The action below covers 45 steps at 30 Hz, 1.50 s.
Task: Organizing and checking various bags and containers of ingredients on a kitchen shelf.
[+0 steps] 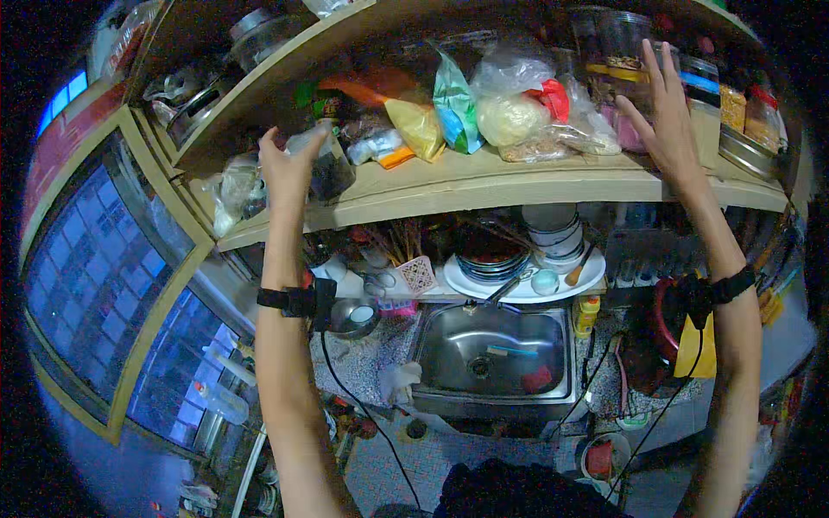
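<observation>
My left hand [288,165] is raised at the left part of a wooden shelf, thumb and fingers curved apart. A clear plastic container [331,171] with dark contents stands right beside it, its top partly behind the thumb; whether I grip it cannot be made out. Left of that hand sits a knotted clear plastic bag [234,191] with something white inside. My right hand [670,123] is up at the right part of the shelf, fingers spread and holding nothing. Behind it are a lidded jar with a blue band [701,84] and a clear tub [622,39].
Between my hands lie a yellow bag [418,129], a green-blue packet [456,107] and a bag of white powder [511,120]. Below are stacked plates [493,267] on a white platter [447,275] and a steel sink [453,337]. A window [90,259] is at left. Cables hang from both wrist straps.
</observation>
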Motion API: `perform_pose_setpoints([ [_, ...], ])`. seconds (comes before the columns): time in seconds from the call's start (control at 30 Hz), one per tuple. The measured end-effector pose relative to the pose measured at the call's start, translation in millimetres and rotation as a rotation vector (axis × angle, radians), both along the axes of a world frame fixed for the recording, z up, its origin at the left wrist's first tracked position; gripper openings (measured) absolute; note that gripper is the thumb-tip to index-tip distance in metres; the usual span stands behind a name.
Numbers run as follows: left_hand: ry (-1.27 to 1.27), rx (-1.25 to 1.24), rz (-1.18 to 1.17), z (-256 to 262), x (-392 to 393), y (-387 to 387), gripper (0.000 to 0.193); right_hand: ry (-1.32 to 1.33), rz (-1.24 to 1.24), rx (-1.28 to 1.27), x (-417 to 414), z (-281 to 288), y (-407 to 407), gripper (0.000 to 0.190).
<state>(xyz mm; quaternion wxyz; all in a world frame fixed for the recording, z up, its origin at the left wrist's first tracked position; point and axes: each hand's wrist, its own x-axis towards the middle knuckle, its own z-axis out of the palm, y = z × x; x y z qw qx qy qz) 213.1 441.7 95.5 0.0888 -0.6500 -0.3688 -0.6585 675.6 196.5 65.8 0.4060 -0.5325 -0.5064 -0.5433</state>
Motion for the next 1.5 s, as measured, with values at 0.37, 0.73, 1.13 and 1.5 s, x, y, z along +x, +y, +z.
perform_pose_setpoints([
  [0.37,0.051,-0.448,-0.267,-11,-38,34,0.072,-0.015,0.048,0.079,-2,3,3,0.073],
  [0.73,-0.373,-0.774,-1.1,-26,0,-74,0.036,-0.024,0.001,0.067,10,1,-4,0.072],
  [1.13,-0.198,-0.69,-1.122,-39,39,-148,0.028,-0.096,-0.012,0.076,7,3,-4,0.067],
  [1.5,-0.138,-0.746,-1.304,-65,92,-194,0.047,0.138,0.536,-0.265,-122,-67,-49,0.061],
])
